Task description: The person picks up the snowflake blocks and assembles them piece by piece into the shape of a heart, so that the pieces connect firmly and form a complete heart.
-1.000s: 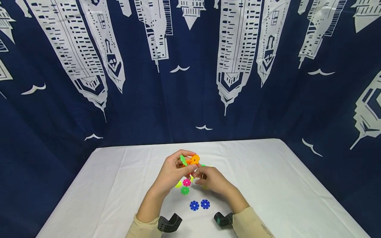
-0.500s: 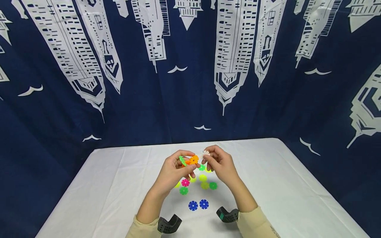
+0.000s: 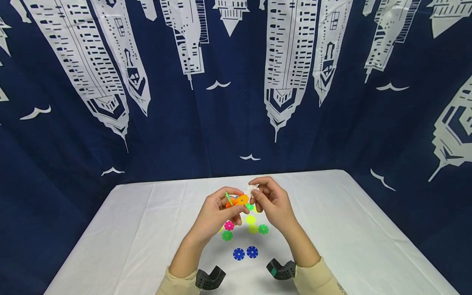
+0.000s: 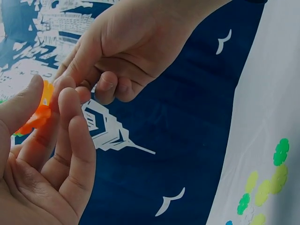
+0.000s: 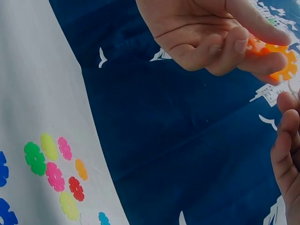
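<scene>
1. Above the white table (image 3: pixel 147 229), I judge the step in hand to be fitting a white disc (image 3: pixel 252 190) onto a small cluster (image 3: pixel 236 201) of joined discs; as far as I can see, it is not yet seated.

2. The left hand (image 3: pixel 215 209) pinches the cluster between thumb and fingers. An orange disc (image 3: pixel 242 200) points toward the other hand, a green disc (image 3: pixel 229 198) stands nearly edge-on, and more orange-red shows between them.

3. The right hand (image 3: pixel 272 200) pinches the white disc between thumb and forefinger, just beside the orange disc and slightly higher in my head view. Whether the rims touch, I cannot tell; from the left wrist, fingers hide the white disc.

4. As I read it, the next move calls for turning the white disc across the orange one, slot facing slot, then a straight, gentle push while the left hand braces the cluster.

5. Nearer me, two blue discs (image 3: pixel 239 254) lie side by side, with a pink disc (image 3: pixel 229 225) farther off; I would leave these alone for this join.
</scene>
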A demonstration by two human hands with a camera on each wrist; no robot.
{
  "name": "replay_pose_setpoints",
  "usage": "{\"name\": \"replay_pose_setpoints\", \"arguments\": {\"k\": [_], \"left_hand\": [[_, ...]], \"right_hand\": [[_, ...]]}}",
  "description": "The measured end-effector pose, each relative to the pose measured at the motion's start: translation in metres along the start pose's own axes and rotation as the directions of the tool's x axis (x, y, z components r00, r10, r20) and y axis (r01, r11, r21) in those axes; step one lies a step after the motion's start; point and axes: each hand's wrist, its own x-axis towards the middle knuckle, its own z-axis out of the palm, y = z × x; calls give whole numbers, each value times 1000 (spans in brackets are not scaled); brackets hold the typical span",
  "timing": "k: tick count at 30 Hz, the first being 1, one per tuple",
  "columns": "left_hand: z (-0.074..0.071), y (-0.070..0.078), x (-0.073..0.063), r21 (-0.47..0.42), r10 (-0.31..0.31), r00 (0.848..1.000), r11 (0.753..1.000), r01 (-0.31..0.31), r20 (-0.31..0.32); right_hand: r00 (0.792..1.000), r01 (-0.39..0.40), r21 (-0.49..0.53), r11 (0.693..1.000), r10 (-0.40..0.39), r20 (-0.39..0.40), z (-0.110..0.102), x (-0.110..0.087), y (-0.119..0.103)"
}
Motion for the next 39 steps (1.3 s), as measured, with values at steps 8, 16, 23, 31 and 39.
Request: {"name": "replay_pose_setpoints", "arguments": {"k": [8,16,23,31,39], "left_hand": [[2,3,-2,-47,42,999,998,-42,-4],[6,4,-3,-99,57,998,993,-59,-28],[7,4,-3,-125,63,997,990,-69,-49],[7,6,-3,-139,57,998,988,-62,-39],[7,6,-4,-155,80,997,984,-82,-16]], "right_hand": [[996,86,38,996,-85,-16,3,-1,-4],[987,155,70,986,-151,-53,12,-4,-8],[981,150,126,981,-131,-145,29,-8,-7],[962,245,155,957,-221,-158,30,-5,-7],[988,139,222,965,-121,-93,25,-6,-11]]}}
